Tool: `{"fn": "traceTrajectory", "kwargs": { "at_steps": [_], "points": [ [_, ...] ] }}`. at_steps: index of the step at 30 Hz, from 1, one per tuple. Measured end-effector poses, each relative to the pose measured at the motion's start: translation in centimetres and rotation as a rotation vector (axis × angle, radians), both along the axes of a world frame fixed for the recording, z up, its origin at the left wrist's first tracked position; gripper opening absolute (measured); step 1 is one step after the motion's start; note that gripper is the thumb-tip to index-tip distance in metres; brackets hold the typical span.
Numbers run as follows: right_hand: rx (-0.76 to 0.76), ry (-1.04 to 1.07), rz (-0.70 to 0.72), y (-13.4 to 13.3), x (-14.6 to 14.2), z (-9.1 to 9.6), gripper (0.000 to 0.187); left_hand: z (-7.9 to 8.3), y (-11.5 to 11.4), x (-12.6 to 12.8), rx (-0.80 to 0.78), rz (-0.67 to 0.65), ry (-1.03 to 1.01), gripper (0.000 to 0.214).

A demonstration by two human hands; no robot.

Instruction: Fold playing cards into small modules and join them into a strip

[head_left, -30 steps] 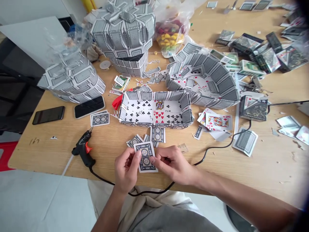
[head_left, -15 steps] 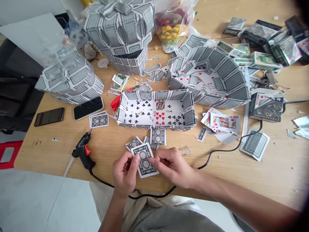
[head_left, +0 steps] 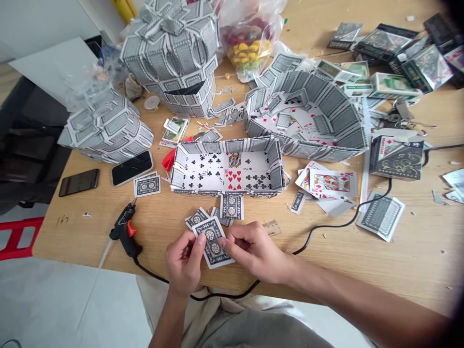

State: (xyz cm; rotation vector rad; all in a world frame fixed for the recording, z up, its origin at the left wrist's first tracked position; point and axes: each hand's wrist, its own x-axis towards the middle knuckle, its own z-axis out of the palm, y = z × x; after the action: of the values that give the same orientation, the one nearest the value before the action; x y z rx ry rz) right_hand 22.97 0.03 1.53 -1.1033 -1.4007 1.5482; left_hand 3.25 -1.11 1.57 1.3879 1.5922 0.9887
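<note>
At my far left, a dark smartphone [head_left: 79,182] lies flat on the pale wooden table [head_left: 83,241], near a second, black-screened phone with a light rim [head_left: 132,168]. Nearer me rests a black glue gun with an orange trigger [head_left: 126,237], its nozzle just beside two blue-patterned, white-bordered cards [head_left: 147,185]. My left hand [head_left: 184,263] pinches the left edge of a blue-and-white patterned playing card [head_left: 213,249], thumb on its back; I hold it tilted over the table's near edge. Just beyond it stands a long, open box built of playing cards [head_left: 253,144]. My right hand [head_left: 257,253] has its thumb at the card's right edge, fingers curled; they are partly hidden, so I cannot tell whether they grip or merely touch. Further right lie loose face-up cards with a red king on top [head_left: 331,183].
</note>
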Motion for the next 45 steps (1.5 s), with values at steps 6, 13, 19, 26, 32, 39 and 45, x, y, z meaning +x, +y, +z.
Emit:
{"fn": "traceTrajectory", "kwargs": {
  "at_steps": [6, 13, 19, 26, 32, 39, 45],
  "points": [
    [0.009, -0.004, 0.006, 0.01, 0.03, 0.07, 0.05, 0.06, -0.16, 0.36, -0.039, 0.028, -0.03, 0.048],
    [0.005, -0.022, 0.004, 0.01, 0.01, 0.05, 0.051, 0.01, -0.08, 0.23, -0.033, 0.03, -0.029, 0.047],
    [0.025, -0.018, 0.004, -0.02, -0.01, -0.08, 0.048, -0.02, -0.08, 0.23, -0.039, 0.033, -0.031, 0.047],
    [0.013, -0.014, 0.014, 0.02, 0.07, -0.04, 0.051, -0.04, 0.0, 0.19, -0.039, 0.03, -0.033, 0.047],
    [0.047, -0.01, 0.039, 0.09, 0.32, -0.13, 0.05, -0.03, -0.01, 0.23, -0.064, 0.032, -0.059, 0.048],
    [0.051, -0.011, 0.036, 0.15, 0.28, -0.22, 0.052, 0.0, -0.01, 0.27, -0.07, 0.032, -0.072, 0.047],
    [0.041, -0.022, 0.033, 0.3, 0.21, 0.16, 0.057, -0.33, -0.14, 0.15, -0.088, 0.035, -0.074, 0.048]
  ]
}}
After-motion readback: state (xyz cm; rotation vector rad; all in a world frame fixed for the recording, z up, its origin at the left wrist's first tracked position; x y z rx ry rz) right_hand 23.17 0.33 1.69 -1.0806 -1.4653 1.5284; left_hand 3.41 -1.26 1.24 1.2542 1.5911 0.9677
